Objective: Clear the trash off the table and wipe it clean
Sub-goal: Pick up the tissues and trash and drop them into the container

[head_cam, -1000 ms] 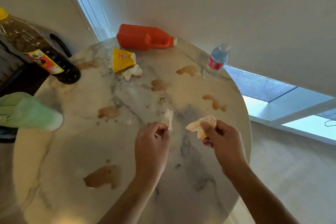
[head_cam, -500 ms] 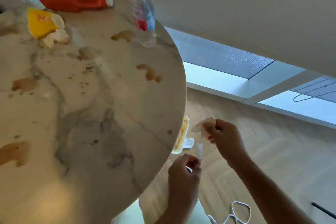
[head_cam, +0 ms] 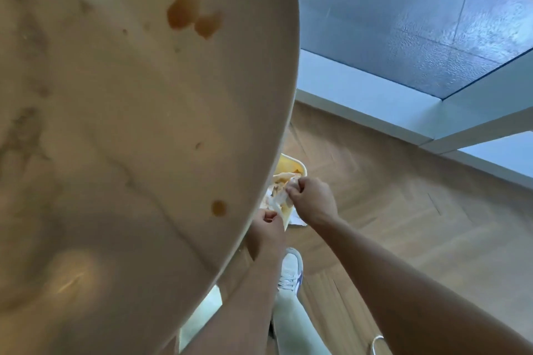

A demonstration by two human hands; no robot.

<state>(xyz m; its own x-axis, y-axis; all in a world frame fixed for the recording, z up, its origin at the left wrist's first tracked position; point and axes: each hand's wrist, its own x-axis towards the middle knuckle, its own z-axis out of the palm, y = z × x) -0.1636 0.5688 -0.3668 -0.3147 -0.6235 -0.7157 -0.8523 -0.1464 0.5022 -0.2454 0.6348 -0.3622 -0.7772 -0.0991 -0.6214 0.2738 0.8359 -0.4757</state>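
Both my hands hang past the right edge of the round marble table (head_cam: 144,138), above a yellow bin (head_cam: 292,164) on the floor. My right hand (head_cam: 313,199) grips a crumpled stained tissue (head_cam: 281,181) just over the bin's opening. Lower and closer to the table edge, my left hand (head_cam: 266,226) is curled, thumb against fingers, pinching a small white paper scrap (head_cam: 275,205). Crumpled paper lies in the bin under the hands. Brown spill stains (head_cam: 181,6) mark the tabletop, with a small spot (head_cam: 218,207) near the edge.
My shoe (head_cam: 291,271) and light trouser leg (head_cam: 294,323) stand on the wooden herringbone floor (head_cam: 389,210) beside the table. A white scrap (head_cam: 298,220) lies by the bin. A white loop of cord (head_cam: 377,340) shows at the bottom. A low window ledge (head_cam: 375,106) runs behind.
My view swung right and down, so the bottles and yellow wrapper left the frame. Both hands carried their paper off the table and down over the yellow bin.
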